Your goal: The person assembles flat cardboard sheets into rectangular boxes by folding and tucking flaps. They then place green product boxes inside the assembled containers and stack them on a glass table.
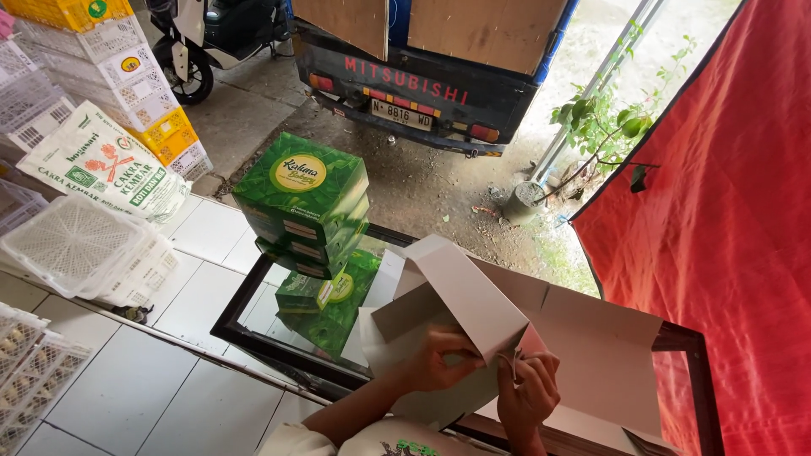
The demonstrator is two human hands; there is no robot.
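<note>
the unfolded white carton (541,338) lies on the glass tabletop (253,317), its long axis running ten to four o'clock. both hands pinch one flap: left hand (439,361), right hand (528,390). green boxes (304,203) stacked at ten o'clock.

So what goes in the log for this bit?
left hand: holds white box | right hand: pinches box flap | green boxes: stacked on glass table

Head view, sole camera: we look steeply down from our own head, close over the glass-topped desk (253,325), with our hands at 6 o'clock near the lower edge. It faces outward toward 12 o'clock, taking in the tiled floor (135,397) at 8 o'clock and the vehicle's rear (422,93) farther off.
</note>
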